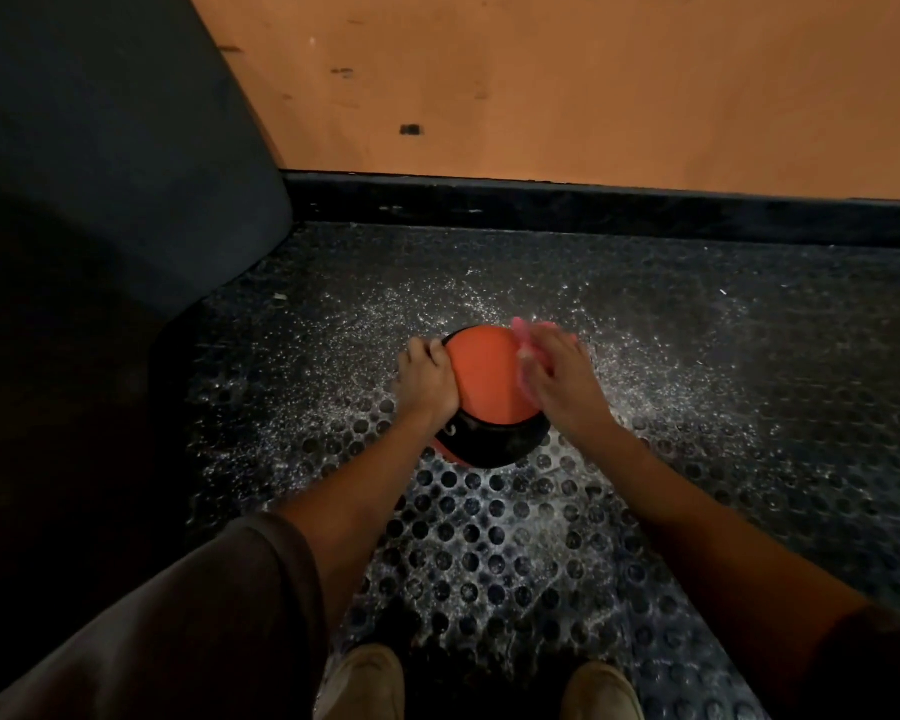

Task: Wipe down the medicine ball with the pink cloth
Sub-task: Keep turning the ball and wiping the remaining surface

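Head view. Observed medicine ball [487,376], orange with a black band on its near side, sitting on the floor mat [489,537] near the middle of the frame, well short of the wall [541,80]. Noted left hand [427,379] on the ball's left flank, fingers curled over the curve and clamped on it. Noted right hand [562,379] on the ball's upper right, laid over the pink cloth [523,345] and pressing it against the ball; blurred, so cannot tell whether the fingers lie straight or curl into the cloth. Saw cloth edge showing past the fingertips at the ball's top right. Recorded bare forearms [365,491] and dark sleeves [178,615] at the lower corners. Logged two light shoes [365,683] at the bottom edge, toes toward the ball, standing on the mat.

Surface: found mat dark, studded with round dots, speckled with pale glistening flecks all round the ball.

Room: recorded wall orange, scuffed with dark marks, with a black skirting [593,200] along its foot. Noted a large dark padded shape [100,148] filling the upper left, beside the wall; kind not clear.
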A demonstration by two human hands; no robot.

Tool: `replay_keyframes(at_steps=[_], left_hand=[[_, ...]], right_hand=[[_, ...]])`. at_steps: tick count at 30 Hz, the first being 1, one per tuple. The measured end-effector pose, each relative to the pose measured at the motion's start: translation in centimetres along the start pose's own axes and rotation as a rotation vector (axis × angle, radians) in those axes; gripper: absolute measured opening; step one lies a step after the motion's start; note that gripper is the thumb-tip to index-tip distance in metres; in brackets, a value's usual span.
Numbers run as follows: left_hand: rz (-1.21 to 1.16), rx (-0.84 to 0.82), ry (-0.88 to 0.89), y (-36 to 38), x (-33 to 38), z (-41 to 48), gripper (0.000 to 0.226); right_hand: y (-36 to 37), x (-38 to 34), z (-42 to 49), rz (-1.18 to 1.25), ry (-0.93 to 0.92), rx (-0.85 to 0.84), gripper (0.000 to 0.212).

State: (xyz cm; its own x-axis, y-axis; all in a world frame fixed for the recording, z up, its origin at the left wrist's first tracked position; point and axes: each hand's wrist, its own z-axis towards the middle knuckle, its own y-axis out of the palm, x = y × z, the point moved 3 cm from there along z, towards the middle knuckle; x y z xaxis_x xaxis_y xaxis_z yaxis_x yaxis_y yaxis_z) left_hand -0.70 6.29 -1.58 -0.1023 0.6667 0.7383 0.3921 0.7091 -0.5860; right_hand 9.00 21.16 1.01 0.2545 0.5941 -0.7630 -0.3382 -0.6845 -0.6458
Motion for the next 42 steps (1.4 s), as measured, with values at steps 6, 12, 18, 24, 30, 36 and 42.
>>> replay_keyframes(at_steps=[6,12,18,24,30,36,42], left_hand=[[0.307,-0.109,0.55,1.2,1.7,-2.2,0.049],[0.015,-0.108,0.517,1.2,0.0,-0.3,0.051],[0.041,-0.074,0.53,1.1,1.3,-0.7,0.044],[-0.105,-0.004,0.307,0.0,-0.3,0.2,0.035],[-0.043,0.089,0.046,-1.3,-0.5,0.3,0.026],[0.102,-0.108,0.424,-2.1,0.9,1.5,0.035],[-0.046,-0.123,0.363,-1.8,0.8,2.8,0.036]], right_hand=[[-0.6,-0.2,1.0,-0.067,0.17,0.064,0.031],[-0.8,-0.3,-0.1,0.016,-0.025,0.062,0.028],[-0.1,-3.1,0.4,-0.067,-0.128,0.029,0.023],[-0.3,0.5,-1.1,0.08,-0.065,0.043,0.034],[0.9,-1.0,2.1,0.067,-0.001,0.023,0.033],[1.8,-1.7,4.6,-0.076,-0.075,-0.058,0.033],[2.5,-4.1,0.9,-0.154,-0.217,0.01,0.03]])
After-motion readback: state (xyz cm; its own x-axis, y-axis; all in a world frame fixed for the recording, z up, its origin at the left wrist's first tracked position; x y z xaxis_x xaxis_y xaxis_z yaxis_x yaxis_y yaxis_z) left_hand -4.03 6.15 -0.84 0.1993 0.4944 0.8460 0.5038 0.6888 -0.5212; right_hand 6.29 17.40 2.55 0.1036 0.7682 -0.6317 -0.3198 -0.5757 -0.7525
